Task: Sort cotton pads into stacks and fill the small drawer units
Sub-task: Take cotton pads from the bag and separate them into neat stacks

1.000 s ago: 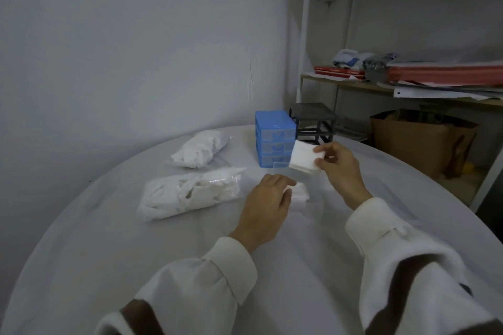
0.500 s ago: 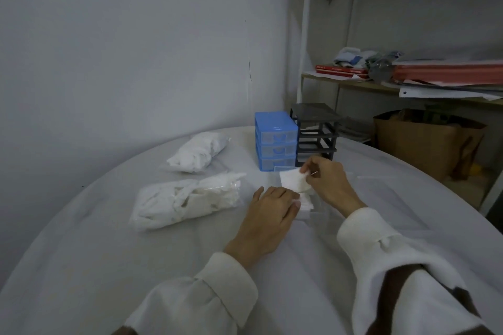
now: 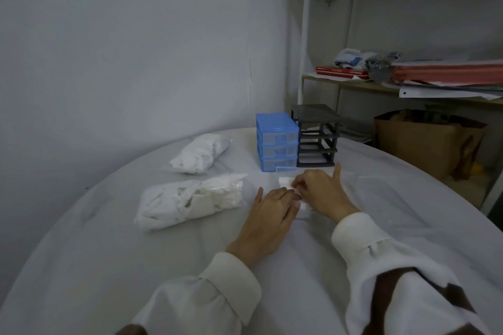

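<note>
A small pile of white cotton pads [image 3: 285, 182] lies on the white round table [image 3: 109, 266], in front of the drawer units. My right hand [image 3: 321, 193] rests flat on top of the pile, thumb sticking up, fingers covering most of it. My left hand [image 3: 269, 212] lies palm down beside it, fingertips touching the pile's near edge. Behind them stand a blue three-drawer unit [image 3: 276, 141] with its drawers closed and a black drawer frame [image 3: 315, 136] with empty slots. A clear drawer [image 3: 285, 168] sits on the table at the blue unit's foot.
Two clear plastic bags of white cotton pads lie to the left: a larger one [image 3: 187, 201] near my left hand, a smaller one [image 3: 201, 153] farther back. A metal shelf [image 3: 408, 81] with books and papers and a brown paper bag [image 3: 427, 144] stand behind the table on the right.
My right hand brought the single pad down from mid-air onto the pile and now presses on it. My left hand stayed beside the pile.
</note>
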The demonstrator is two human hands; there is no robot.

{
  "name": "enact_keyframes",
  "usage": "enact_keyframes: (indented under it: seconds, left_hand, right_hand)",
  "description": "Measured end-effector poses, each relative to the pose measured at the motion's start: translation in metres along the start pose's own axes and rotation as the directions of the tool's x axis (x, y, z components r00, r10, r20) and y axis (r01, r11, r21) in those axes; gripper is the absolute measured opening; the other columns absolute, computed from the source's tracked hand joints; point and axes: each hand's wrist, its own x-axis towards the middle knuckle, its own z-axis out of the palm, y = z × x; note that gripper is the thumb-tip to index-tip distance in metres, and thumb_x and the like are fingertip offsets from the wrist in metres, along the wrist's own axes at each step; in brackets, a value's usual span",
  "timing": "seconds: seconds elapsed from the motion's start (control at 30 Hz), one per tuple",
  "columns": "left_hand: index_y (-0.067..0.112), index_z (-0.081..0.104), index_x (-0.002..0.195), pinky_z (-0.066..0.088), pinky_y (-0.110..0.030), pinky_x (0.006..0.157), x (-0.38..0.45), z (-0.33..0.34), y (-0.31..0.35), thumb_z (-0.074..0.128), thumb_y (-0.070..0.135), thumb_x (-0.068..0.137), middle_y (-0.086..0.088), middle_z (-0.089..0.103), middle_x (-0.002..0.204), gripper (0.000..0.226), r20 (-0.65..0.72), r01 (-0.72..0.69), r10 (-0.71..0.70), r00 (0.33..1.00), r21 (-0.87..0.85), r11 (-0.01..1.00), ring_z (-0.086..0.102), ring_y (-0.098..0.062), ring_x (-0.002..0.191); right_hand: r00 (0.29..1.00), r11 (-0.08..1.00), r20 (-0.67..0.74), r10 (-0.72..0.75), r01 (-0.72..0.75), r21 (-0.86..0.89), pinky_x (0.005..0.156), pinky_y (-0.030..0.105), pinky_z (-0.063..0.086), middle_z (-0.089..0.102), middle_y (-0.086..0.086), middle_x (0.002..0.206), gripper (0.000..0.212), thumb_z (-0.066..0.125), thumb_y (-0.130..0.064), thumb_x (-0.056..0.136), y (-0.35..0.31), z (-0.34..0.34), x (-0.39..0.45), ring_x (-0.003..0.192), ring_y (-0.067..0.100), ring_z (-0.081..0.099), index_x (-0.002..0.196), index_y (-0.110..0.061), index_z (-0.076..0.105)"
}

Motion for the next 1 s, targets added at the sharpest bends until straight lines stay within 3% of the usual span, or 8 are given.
enact_keyframes:
  seconds: [0.13,0.27,0.4,0.47,0.57,0.8,0.9,1.0]
  left_hand:
    - [0.013,0.05,0.133,0.018,-0.03,0.116,0.001,0.0,0.001,0.032,0.021,0.103,-0.003,0.051,0.136,0.036,-0.014,-0.006,0.005,1.0,-0.113,0.994,0.041,-0.014,0.129]
    - [0.008,0.046,0.135,0.023,-0.001,0.096,0.002,-0.011,0.007,0.035,0.006,0.099,-0.008,0.052,0.132,0.037,-0.094,0.007,-0.024,0.995,-0.177,0.984,0.047,-0.016,0.122]
    - [0.008,0.051,0.129,0.031,-0.013,0.102,0.0,-0.025,0.007,0.036,0.001,0.097,-0.007,0.055,0.13,0.036,-0.171,0.022,-0.06,0.983,-0.213,0.977,0.049,-0.016,0.122]
    - [0.007,0.055,0.124,0.03,-0.007,0.097,-0.004,-0.034,0.005,0.038,-0.002,0.094,-0.007,0.059,0.125,0.036,-0.241,-0.011,-0.038,0.97,-0.201,0.98,0.052,-0.016,0.118]
    - [0.008,0.06,0.117,0.029,0.001,0.089,-0.013,-0.056,-0.002,0.042,-0.004,0.092,-0.005,0.062,0.117,0.033,-0.323,-0.046,-0.009,0.946,-0.16,0.986,0.055,-0.013,0.109]
    - [0.014,0.056,0.12,0.029,-0.022,0.097,-0.048,-0.099,-0.048,0.056,0.01,0.089,-0.002,0.058,0.119,0.031,-0.396,0.109,-0.092,0.914,0.019,0.994,0.05,-0.02,0.114]
    - [0.02,0.045,0.132,0.011,-0.04,0.114,-0.063,-0.102,-0.064,0.06,0.034,0.089,0.002,0.043,0.138,0.048,-0.318,0.215,-0.175,0.932,0.098,0.972,0.031,-0.017,0.135]
    - [0.025,0.024,0.145,-0.007,-0.043,0.114,-0.073,-0.101,-0.074,0.061,0.054,0.082,0.005,0.02,0.154,0.079,-0.231,0.292,-0.249,0.941,0.178,0.94,0.008,-0.011,0.144]
  right_hand:
    - [1.0,0.999,0.015,-0.014,0.013,0.035,0.111,0.055,-0.013,0.064,-0.005,0.113,0.03,0.038,-0.017,0.098,-0.002,-0.003,-0.001,0.111,0.013,0.055,0.11,-0.023,0.066]
    - [0.998,0.998,-0.059,0.009,-0.006,0.055,0.113,0.052,-0.008,0.061,-0.001,0.118,0.032,0.04,-0.005,0.095,-0.002,-0.008,-0.003,0.12,0.014,0.049,0.107,-0.021,0.065]
    - [0.997,0.994,-0.073,-0.009,0.017,0.11,0.115,0.042,0.016,0.06,0.003,0.122,0.03,0.044,-0.003,0.092,-0.006,-0.011,-0.008,0.119,0.017,0.049,0.108,-0.018,0.065]
    - [0.994,0.986,-0.108,-0.023,0.04,0.16,0.101,0.032,0.036,0.06,0.004,0.122,0.03,0.045,-0.001,0.091,-0.01,-0.013,-0.012,0.114,0.019,0.052,0.106,-0.016,0.066]
    - [0.991,0.969,-0.128,-0.039,0.069,0.238,0.087,0.027,0.043,0.061,0.003,0.116,0.027,0.047,-0.002,0.091,-0.017,-0.015,-0.018,0.107,0.018,0.055,0.104,-0.016,0.066]
    - [0.982,0.887,-0.088,-0.169,0.191,0.42,0.088,0.024,0.046,0.061,0.001,0.109,0.028,0.049,0.001,0.089,-0.057,-0.008,-0.027,0.098,0.01,0.056,0.109,-0.014,0.064]
    - [0.981,0.837,-0.074,-0.18,0.192,0.513,0.084,0.017,0.044,0.056,0.005,0.112,0.029,0.047,0.005,0.089,-0.074,-0.002,-0.028,0.099,0.011,0.055,0.11,-0.01,0.059]
    - [0.982,0.791,-0.045,-0.181,0.173,0.587,0.067,0.007,0.042,0.055,0.004,0.108,0.027,0.045,0.006,0.089,-0.086,0.004,-0.028,0.096,0.014,0.058,0.11,-0.006,0.057]
